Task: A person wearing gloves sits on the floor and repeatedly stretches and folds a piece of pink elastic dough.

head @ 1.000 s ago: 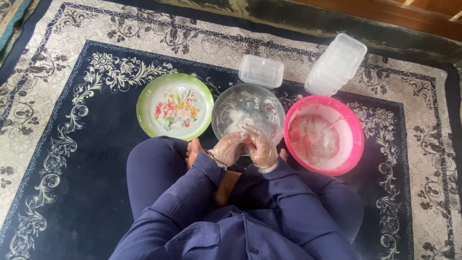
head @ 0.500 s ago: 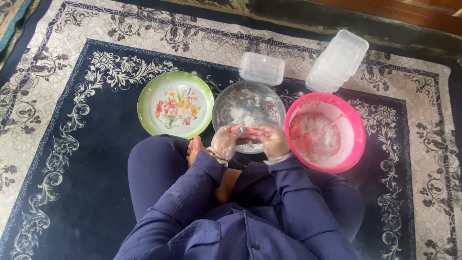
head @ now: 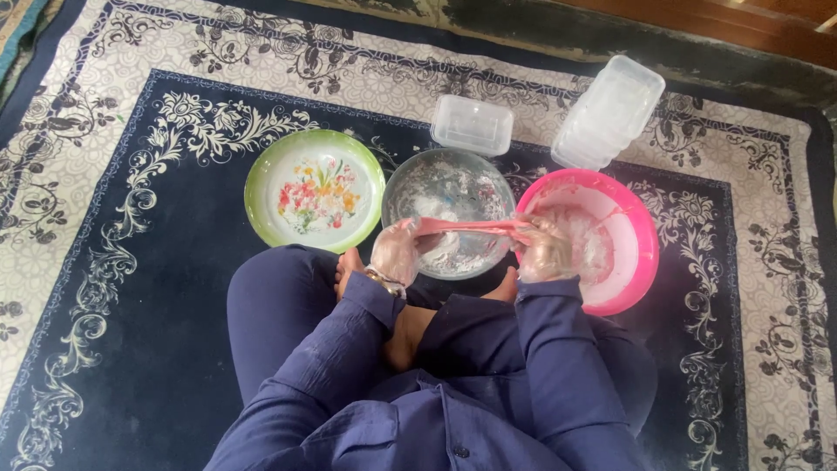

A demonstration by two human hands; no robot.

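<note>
I sit cross-legged on a carpet, both hands in thin clear gloves. My left hand (head: 397, 251) and my right hand (head: 543, 249) each grip one end of a pink stretchy dough strip (head: 466, 227), pulled out flat between them. The strip hangs over a clear glass bowl (head: 488, 179) dusted with white powder. My right hand is over the near rim of a pink bowl (head: 641, 253) that holds white residue.
A green-rimmed plate with a flower print (head: 314, 190) lies left of the glass bowl. A clear lidded box (head: 472, 124) and a stack of clear boxes (head: 609, 112) stand behind the bowls. The patterned blue and cream carpet (head: 131, 262) spreads all around.
My hands were together over the glass bowl. They have moved apart, the right one toward the pink bowl, stretching the pink dough into a long strip.
</note>
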